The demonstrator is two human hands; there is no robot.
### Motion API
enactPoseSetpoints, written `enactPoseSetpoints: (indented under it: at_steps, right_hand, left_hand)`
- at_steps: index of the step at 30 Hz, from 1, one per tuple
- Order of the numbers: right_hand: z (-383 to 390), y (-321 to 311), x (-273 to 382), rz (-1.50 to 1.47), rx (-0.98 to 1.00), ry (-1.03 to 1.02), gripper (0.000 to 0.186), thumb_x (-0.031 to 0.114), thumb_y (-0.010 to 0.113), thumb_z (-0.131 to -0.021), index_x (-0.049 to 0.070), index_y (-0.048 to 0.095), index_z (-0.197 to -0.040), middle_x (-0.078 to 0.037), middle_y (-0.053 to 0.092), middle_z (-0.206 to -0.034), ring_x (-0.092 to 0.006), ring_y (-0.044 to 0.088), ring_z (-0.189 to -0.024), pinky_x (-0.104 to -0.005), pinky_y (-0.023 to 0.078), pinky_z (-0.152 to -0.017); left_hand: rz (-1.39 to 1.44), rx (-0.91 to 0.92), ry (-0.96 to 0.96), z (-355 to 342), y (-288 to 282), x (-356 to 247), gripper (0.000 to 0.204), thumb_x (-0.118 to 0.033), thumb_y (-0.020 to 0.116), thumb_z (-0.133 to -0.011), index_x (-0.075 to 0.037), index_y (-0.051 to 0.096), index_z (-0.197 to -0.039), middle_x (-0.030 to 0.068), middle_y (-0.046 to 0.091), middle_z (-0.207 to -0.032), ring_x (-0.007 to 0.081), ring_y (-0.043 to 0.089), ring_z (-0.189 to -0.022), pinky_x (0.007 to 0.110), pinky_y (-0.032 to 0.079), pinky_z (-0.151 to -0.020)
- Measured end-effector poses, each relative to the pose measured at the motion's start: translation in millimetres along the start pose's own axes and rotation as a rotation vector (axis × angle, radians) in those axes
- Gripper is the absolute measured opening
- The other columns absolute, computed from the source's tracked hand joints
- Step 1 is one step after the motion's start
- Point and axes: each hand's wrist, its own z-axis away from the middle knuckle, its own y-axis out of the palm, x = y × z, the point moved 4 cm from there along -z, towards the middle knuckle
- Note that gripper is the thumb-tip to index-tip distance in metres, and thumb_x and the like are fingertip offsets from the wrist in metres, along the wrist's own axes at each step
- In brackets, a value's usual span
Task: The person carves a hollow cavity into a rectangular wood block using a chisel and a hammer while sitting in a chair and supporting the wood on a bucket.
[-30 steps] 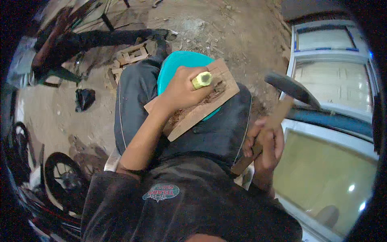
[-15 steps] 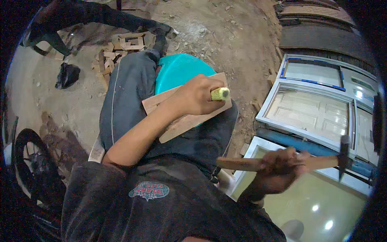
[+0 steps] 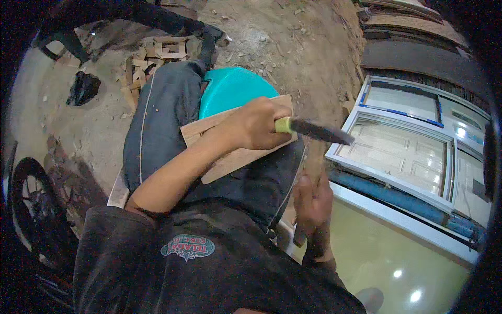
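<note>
My left hand (image 3: 256,124) is closed round a yellow-green chisel handle (image 3: 282,125), its blade hidden by the hand and forearm. Beneath that hand a pale wooden board (image 3: 230,166) lies slantwise across my lap and a turquoise plastic seat (image 3: 235,88). My right hand (image 3: 314,203) grips the wooden handle of a hammer (image 3: 323,132), somewhat blurred. The dark hammer head is at the butt end of the chisel; whether they touch, I cannot tell.
White-framed door or window panels (image 3: 397,149) lean at the right. Wood offcuts (image 3: 141,70) and a black plastic bag (image 3: 83,88) lie on the dirt floor. A wheel (image 3: 39,201) stands at the left; another person's leg (image 3: 151,20) reaches in at the top left.
My right hand has swung the hammer from the far right inward, bringing its head to the chisel's end. The left hand keeps its hold on the chisel over the board.
</note>
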Motion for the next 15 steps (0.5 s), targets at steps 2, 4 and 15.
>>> enactPoseSetpoints:
  at_steps: [2, 4, 15]
  right_hand:
    - [-0.8, -1.5, -6.0, -0.143, 0.082, 0.185, 0.035, 0.033, 0.052, -0.094, 0.004, 0.055, -0.114, -0.009, 0.056, -0.077, -0.0167, 0.051, -0.063, -0.0298, 0.042, -0.053]
    - [7.4, -27.5, -16.9, -0.715, -0.124, 0.279, 0.033, 0.035, 0.048, -0.096, 0.006, 0.054, -0.112, -0.006, 0.054, -0.068, -0.0107, 0.047, -0.048, -0.0249, 0.037, -0.037]
    - [10.6, 7.6, -22.3, -0.449, -0.001, 0.262, 0.034, 0.025, 0.058, -0.091, 0.001, 0.054, -0.115, -0.01, 0.058, -0.08, -0.0205, 0.055, -0.07, -0.0305, 0.043, -0.06]
  left_hand:
    - [-0.006, -0.003, 0.04, 3.3, -1.9, -0.2, 0.02, -0.016, 0.073, -0.07, -0.008, 0.055, -0.074, 0.0139, 0.056, -0.064, 0.0343, 0.057, -0.06, 0.041, 0.044, -0.053]
    - [0.037, 0.019, 0.044, 4.6, 3.6, 2.8, 0.021, -0.016, 0.073, -0.069, -0.008, 0.055, -0.074, 0.0138, 0.056, -0.065, 0.0343, 0.057, -0.062, 0.041, 0.044, -0.054]
    - [0.088, -0.017, 0.009, 13.4, -10.1, -4.6, 0.025, -0.021, 0.073, -0.069, -0.006, 0.053, -0.069, 0.0162, 0.056, -0.064, 0.0382, 0.057, -0.064, 0.045, 0.043, -0.056]
